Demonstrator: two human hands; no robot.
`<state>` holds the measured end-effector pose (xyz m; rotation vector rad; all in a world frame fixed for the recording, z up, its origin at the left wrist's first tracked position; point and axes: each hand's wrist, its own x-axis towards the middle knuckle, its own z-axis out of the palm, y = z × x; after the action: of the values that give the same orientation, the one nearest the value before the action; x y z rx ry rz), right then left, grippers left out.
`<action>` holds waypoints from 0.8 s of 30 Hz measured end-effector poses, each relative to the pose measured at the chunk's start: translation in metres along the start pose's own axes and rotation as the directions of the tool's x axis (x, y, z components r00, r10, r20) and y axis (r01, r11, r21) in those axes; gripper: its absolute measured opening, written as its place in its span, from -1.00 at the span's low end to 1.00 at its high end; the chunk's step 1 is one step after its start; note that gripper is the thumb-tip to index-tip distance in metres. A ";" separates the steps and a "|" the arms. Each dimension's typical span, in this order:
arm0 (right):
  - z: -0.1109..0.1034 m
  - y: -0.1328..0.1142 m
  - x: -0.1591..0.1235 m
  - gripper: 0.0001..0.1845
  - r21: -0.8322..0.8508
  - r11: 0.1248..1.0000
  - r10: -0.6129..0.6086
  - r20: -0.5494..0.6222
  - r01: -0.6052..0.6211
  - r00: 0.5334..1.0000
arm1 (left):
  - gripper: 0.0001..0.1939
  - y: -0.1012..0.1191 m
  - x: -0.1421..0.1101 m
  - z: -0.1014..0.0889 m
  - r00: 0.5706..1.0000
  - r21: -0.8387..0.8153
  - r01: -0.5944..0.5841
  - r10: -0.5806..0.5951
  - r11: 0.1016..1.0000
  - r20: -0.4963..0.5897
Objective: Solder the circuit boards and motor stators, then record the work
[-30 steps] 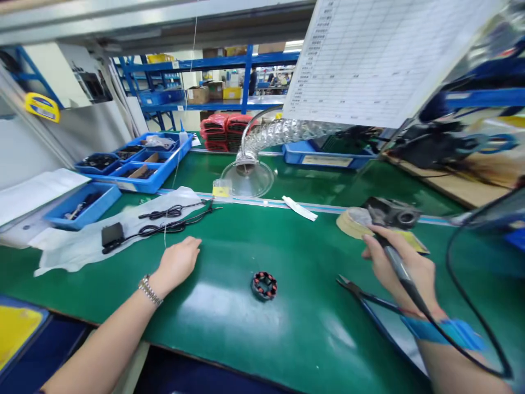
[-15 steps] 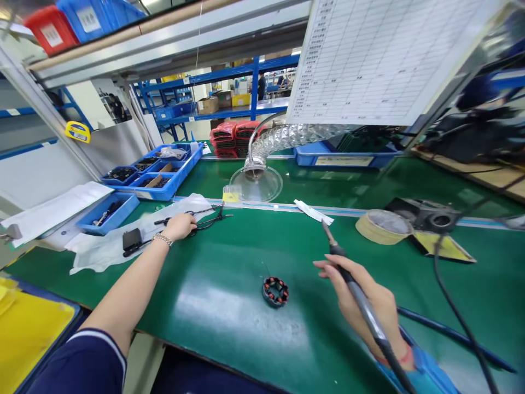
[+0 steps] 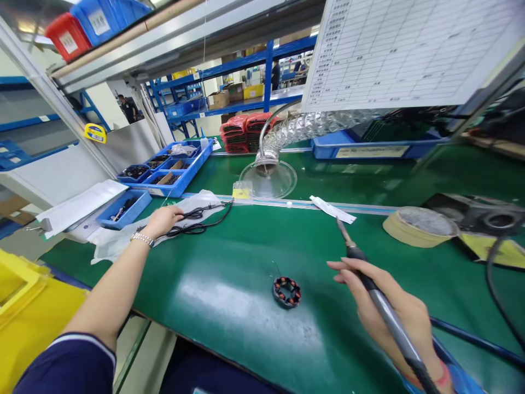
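Observation:
My right hand grips a soldering iron like a pen, its tip pointing up and away over the green mat. A small round stator with copper windings lies on the mat just left of that hand. My left hand reaches far left and rests, fingers curled, on a bundle of black wires lying on a white sheet. What the fingers hold is hidden from view.
Blue parts trays stand at the back left, and a fume hose with a clear funnel sits mid-table. A tape roll and black iron stand are at right. A printed chart hangs overhead. A yellow bin is at lower left.
My left hand has reached out from the mat to the black wires at the left. My right hand has carried the soldering iron from the stand toward the stator.

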<state>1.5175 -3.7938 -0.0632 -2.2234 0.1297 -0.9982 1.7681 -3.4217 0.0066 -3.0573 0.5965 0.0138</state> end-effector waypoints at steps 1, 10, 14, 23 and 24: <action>0.001 0.001 0.000 -0.77 -0.012 1.000 -0.010 0.002 0.010 1.000 | -0.67 -0.005 0.006 0.003 0.999 0.012 0.043 -0.043 0.999 -0.010; 0.006 0.007 0.001 -0.78 -0.042 0.998 -0.044 0.006 0.044 0.999 | -0.66 0.072 0.036 0.041 0.999 0.017 -0.019 0.020 1.000 -0.046; 0.005 0.007 0.000 -0.74 -0.077 0.993 -0.079 0.067 0.084 0.995 | -0.71 0.119 0.037 0.053 0.997 0.000 -0.077 0.077 0.997 -0.010; 0.006 0.004 0.000 -0.66 -0.052 0.993 -0.096 0.102 0.102 0.990 | -0.80 0.101 -0.080 0.015 0.950 -0.051 -0.282 0.286 0.958 0.128; 0.007 0.003 0.000 -0.65 -0.029 0.994 -0.097 0.115 0.101 0.989 | -0.81 0.100 -0.096 0.018 0.935 -0.082 -0.299 0.309 0.951 0.173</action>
<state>1.5229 -3.7922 -0.0686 -2.3318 -0.0151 -0.9255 1.6419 -3.4776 -0.0124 -2.9326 1.0614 0.3207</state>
